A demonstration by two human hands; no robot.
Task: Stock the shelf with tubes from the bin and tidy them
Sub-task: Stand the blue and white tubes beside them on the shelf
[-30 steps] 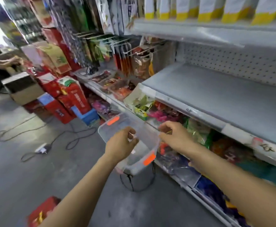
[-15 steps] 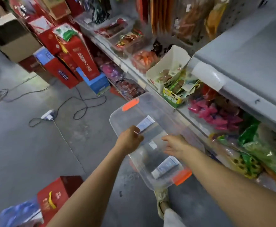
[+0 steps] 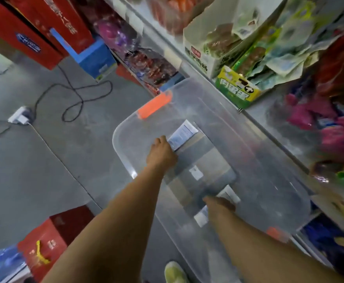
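A clear plastic bin with orange latches sits low in front of the shelf. Two white tubes lie on its bottom. Inside the bin at the far left, my left hand has its fingers curled on the near end of one tube. My right hand is down at the near side of the bin, closed over the middle of the other tube, whose ends stick out on both sides of the hand. The picture is blurred.
Shelves of snack packets and an open carton run along the right, close to the bin's far rim. On the grey floor to the left lie a power strip and looped cables. Red boxes stand near left and far left. My shoe is below the bin.
My view has dropped closer to the bin. My right hand has gone down onto the near tube; my left hand stays at the far tube.
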